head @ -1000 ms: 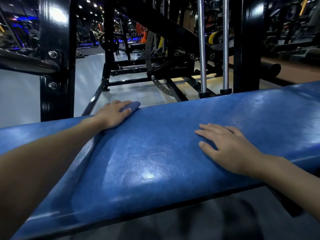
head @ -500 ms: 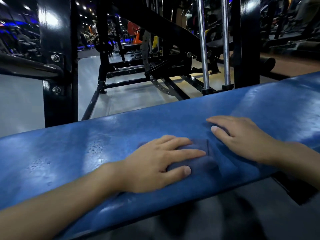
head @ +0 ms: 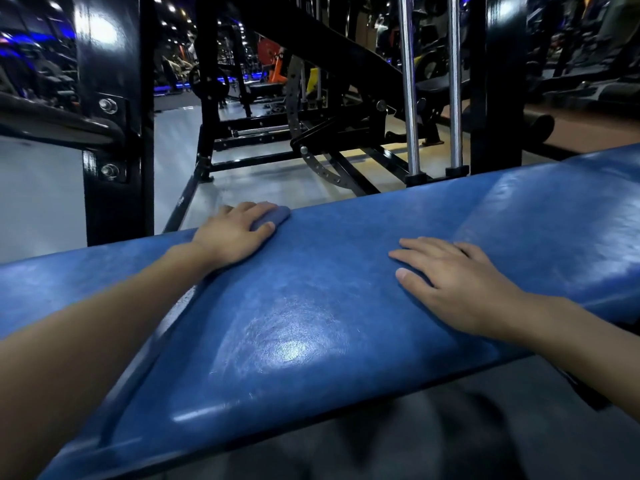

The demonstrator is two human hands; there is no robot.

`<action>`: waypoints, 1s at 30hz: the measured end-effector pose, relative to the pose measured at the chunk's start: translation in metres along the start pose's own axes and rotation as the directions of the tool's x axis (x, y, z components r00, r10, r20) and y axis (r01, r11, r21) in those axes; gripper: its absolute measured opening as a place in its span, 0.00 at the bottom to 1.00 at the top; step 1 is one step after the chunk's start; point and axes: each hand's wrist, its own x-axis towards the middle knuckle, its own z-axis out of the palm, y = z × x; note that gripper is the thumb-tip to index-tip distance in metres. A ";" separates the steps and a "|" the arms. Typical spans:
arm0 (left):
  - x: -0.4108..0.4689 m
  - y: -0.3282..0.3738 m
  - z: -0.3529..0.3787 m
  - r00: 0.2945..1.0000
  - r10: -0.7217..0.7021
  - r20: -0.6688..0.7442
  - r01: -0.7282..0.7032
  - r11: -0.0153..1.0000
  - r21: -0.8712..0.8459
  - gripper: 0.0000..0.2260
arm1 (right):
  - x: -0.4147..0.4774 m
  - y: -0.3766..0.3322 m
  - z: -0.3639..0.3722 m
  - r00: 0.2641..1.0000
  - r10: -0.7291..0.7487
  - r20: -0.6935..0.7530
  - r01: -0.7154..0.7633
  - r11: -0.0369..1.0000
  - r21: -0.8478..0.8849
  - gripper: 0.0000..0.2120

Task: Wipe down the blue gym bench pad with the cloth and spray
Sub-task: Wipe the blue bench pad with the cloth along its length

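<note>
The blue gym bench pad [head: 311, 306] runs across the view from lower left to upper right, glossy with a light glare in its middle. My left hand [head: 235, 233] lies at the pad's far edge, pressing down on a folded blue cloth [head: 275, 216] that peeks out beyond my fingertips. My right hand [head: 457, 285] rests flat on the pad to the right, fingers spread and holding nothing. No spray bottle is in view.
A black rack upright [head: 114, 116] stands beyond the pad at left, another upright [head: 498, 81] at right, with two chrome guide rods [head: 408, 84] between them. A black adjustable bench frame [head: 329, 143] sits on the grey floor behind.
My left hand has slid the cloth from the pad's near middle back to its far edge. My right hand stays flat on the pad.
</note>
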 end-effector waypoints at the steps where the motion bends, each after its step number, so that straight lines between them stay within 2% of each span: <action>1: -0.011 0.012 -0.002 0.999 0.043 0.000 -0.043 0.999 -0.017 0.22 | 0.000 0.000 0.000 1.000 -0.002 -0.003 0.002 1.000 0.007 0.23; 3: -0.040 0.044 -0.005 0.978 0.208 0.004 -0.208 0.978 -0.028 0.26 | 0.001 0.001 0.000 1.000 0.001 -0.009 -0.001 1.000 0.025 0.22; 4: -0.059 0.064 -0.006 0.946 0.323 0.007 -0.323 0.946 -0.027 0.28 | 0.001 0.003 0.000 1.000 0.001 -0.017 -0.001 0.999 0.042 0.21; 7: -0.119 0.118 -0.003 0.758 0.652 0.001 -0.652 0.758 -0.031 0.23 | 0.005 0.004 -0.002 0.996 0.004 -0.091 0.008 0.991 0.133 0.18; 8: -0.132 0.128 -0.003 0.706 0.708 -0.008 -0.708 0.706 -0.029 0.22 | 0.006 0.004 -0.004 0.992 0.012 -0.123 0.009 0.985 0.170 0.18; 9: -0.138 0.132 -0.004 0.689 0.725 -0.012 -0.725 0.688 -0.040 0.21 | 0.008 0.004 -0.006 0.989 0.022 -0.147 0.008 0.980 0.200 0.18; 13: -0.117 0.116 -0.008 0.714 0.700 0.019 -0.691 0.709 -0.137 0.21 | 0.009 0.000 -0.006 0.990 0.031 -0.139 0.001 0.973 0.229 0.19; 15: -0.090 0.089 -0.004 0.776 0.630 0.036 -0.620 0.772 -0.144 0.22 | 0.009 -0.002 0.000 0.996 -0.006 -0.093 0.017 0.993 0.113 0.23; 18: -0.042 0.020 -0.001 0.902 0.433 0.006 -0.427 0.892 -0.147 0.24 | 0.010 -0.002 0.005 0.999 -0.019 -0.030 0.019 1.000 -0.005 0.22; 20: -0.014 -0.033 -0.004 0.972 0.235 -0.014 -0.235 0.964 -0.122 0.24 | 0.010 -0.002 0.004 0.999 -0.018 -0.031 0.017 1.000 -0.018 0.22; 22: 0.002 -0.068 -0.007 0.999 0.045 0.009 -0.044 0.996 -0.079 0.28 | 0.010 -0.004 0.004 0.999 -0.015 -0.032 0.014 1.000 -0.027 0.22; 24: 0.006 -0.074 -0.008 0.999 -0.027 0.017 0.028 0.998 -0.054 0.28 | 0.009 -0.004 0.004 0.999 -0.008 -0.035 0.007 1.000 -0.021 0.22; 27: -0.014 -0.039 -0.006 0.998 0.039 -0.039 -0.041 0.998 -0.045 0.27 | 0.008 -0.006 0.003 0.999 -0.005 -0.039 0.005 1.000 -0.004 0.21; 30: -0.066 0.019 -0.011 0.951 0.301 -0.063 -0.305 0.951 -0.059 0.29 | 0.009 -0.005 0.003 0.999 -0.013 -0.041 0.013 1.000 0.003 0.21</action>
